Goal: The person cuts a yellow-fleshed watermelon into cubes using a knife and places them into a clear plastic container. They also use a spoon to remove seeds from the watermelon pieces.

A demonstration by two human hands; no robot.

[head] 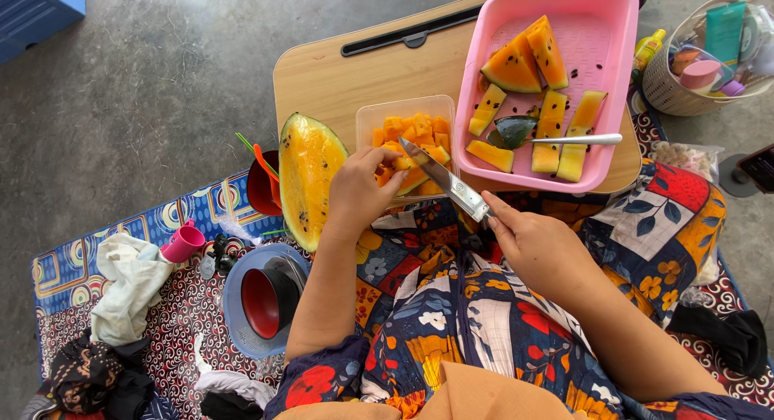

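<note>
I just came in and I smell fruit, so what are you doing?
A person sits cutting yellow melon. The right hand holds a knife, its blade over a clear tub of cubes. The left hand steadies a melon piece at the tub. More slices lie in the pink tray.

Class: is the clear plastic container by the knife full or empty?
Nearly full: the clear plastic container holds orange melon cubes heaped almost to its rim.
</note>
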